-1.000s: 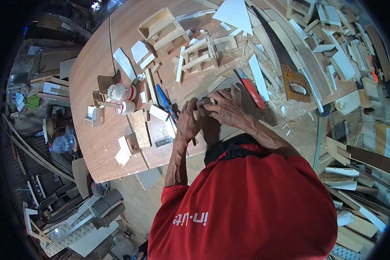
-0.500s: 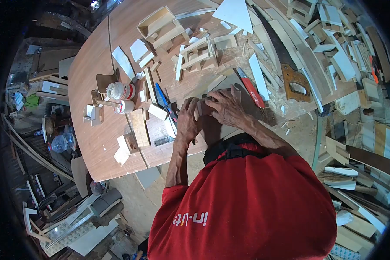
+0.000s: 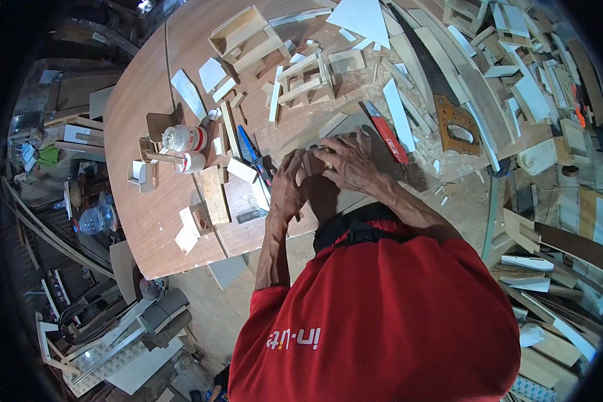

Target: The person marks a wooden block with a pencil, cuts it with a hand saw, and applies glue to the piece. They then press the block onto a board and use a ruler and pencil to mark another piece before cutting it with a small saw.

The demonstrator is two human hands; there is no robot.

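Well left of the block (image 3: 308, 167), a stick (image 3: 165, 159) reaches over the small jar (image 3: 193, 162), perhaps parked there to be easy to grab; the big jar (image 3: 182, 139) stands just beyond. Nearer the block on that side lies the blue tool (image 3: 249, 145), likely kept close for quick use. The left hand (image 3: 287, 192) is at the block's left side, fingers bent and grasping it, apparently to steady it. The block itself sits between both hands, in front of the person's body, where both arms reach easily. From its right, the right hand (image 3: 348, 163) grips it with bent fingers; how the undersides bear on it is hidden. Right of the block, a grey board (image 3: 353, 120) shows past that hand, probably serving as a work surface. Farther right come the red tool (image 3: 387, 139), then the saw (image 3: 457, 125), seemingly laid out of the hands' way.
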